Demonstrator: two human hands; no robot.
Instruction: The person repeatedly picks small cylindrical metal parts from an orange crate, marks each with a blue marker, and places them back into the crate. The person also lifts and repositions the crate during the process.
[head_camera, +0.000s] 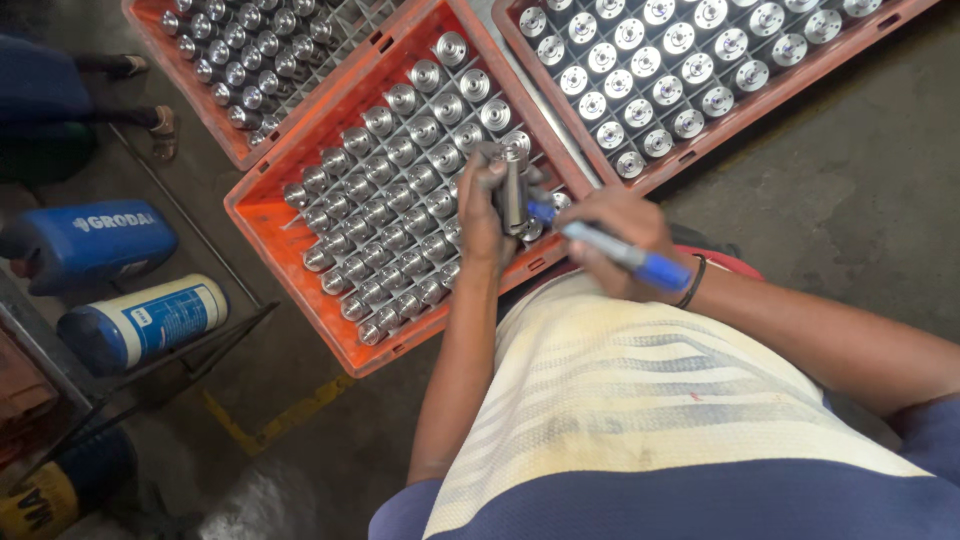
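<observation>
My left hand (483, 208) grips a shiny cylindrical metal part (513, 190) held upright over the near corner of the middle orange crate (262, 216). My right hand (620, 240) holds a blue marker pen (612, 250), its tip touching the side of that part. The crate is filled with several rows of similar metal parts (400, 200) standing in a grid divider. A pale striped cloth (640, 390) covers my lap under both arms.
Another orange crate (700, 155) of flanged metal parts lies at the upper right, a third (215, 125) at the upper left. A blue jerrycan (90, 240) and a blue-white canister (145, 322) lie at the left. Someone's sandalled feet (160, 125) stand upper left. Concrete floor all round.
</observation>
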